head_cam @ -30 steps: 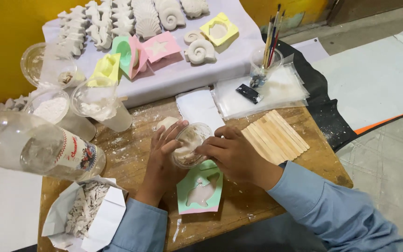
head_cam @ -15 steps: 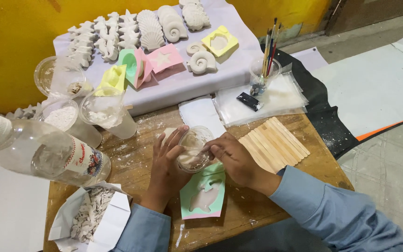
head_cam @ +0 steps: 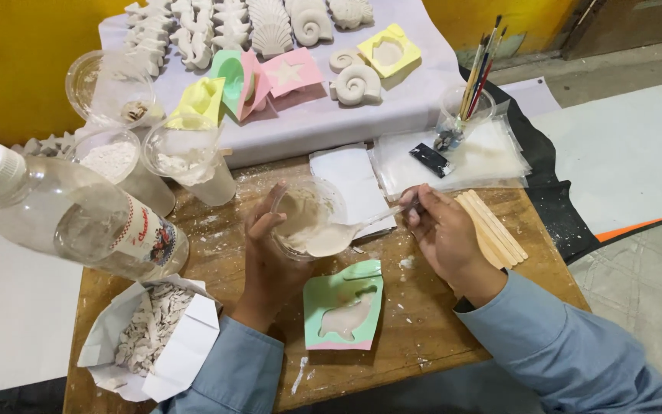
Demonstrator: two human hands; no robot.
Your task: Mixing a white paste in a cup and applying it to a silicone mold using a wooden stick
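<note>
My left hand (head_cam: 270, 249) grips a clear plastic cup (head_cam: 308, 215) of wet white plaster, tilted toward me over the wooden table (head_cam: 438, 337). My right hand (head_cam: 446, 234) holds a plastic spoon (head_cam: 346, 234) whose bowl, heaped with plaster, rests at the cup's lip. Just below the cup lies a green mould (head_cam: 344, 305) on a pink base; its animal-shaped hollow is partly filled with plaster.
A clear plastic water bottle (head_cam: 70, 215) lies at left, above a paper packet of white chips (head_cam: 155, 326). Cups of powder (head_cam: 113, 157) stand behind. Wooden sticks (head_cam: 492, 226), a cup of brushes (head_cam: 469, 100), coloured moulds (head_cam: 243, 77) and white shell casts (head_cam: 354, 80) fill the back.
The camera has shifted nearer. My right hand has drawn back to the right, lifting the plaster-laden spoon out to the cup's rim; more plaster shows in the green mould.
</note>
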